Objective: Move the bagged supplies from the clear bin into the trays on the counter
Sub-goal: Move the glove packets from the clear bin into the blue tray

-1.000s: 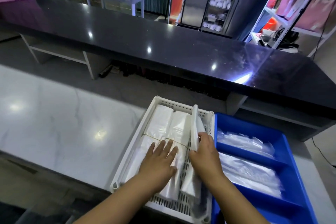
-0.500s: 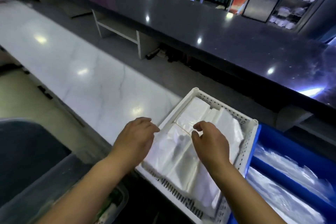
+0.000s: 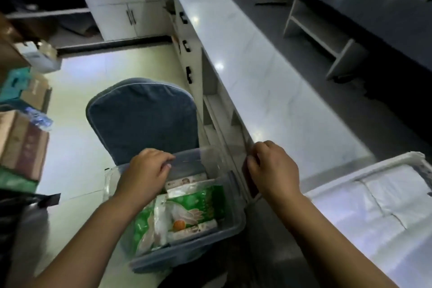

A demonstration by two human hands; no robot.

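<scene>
The clear bin (image 3: 230,224) sits low beside the counter, on a blue chair. Inside it lie green and white bagged supplies (image 3: 194,210) and a small printed packet at the far side. My left hand (image 3: 147,175) hovers over the bin's far left part, fingers curled, nothing visibly held. My right hand (image 3: 272,166) hangs at the counter edge, right of the bin, fingers loosely bent and empty. The white slatted tray (image 3: 397,161) with clear plastic bags in it stands on the counter at the right.
A blue padded chair back (image 3: 142,119) rises behind the bin. The white marble counter (image 3: 268,91) runs away from me, with a dark raised counter (image 3: 385,7) beyond. Cardboard boxes (image 3: 21,142) stack at the left; white cabinets stand at the back.
My view has swung left from the white tray to the clear bin. Both hands left the tray's bags; the left one now reaches over the bin.
</scene>
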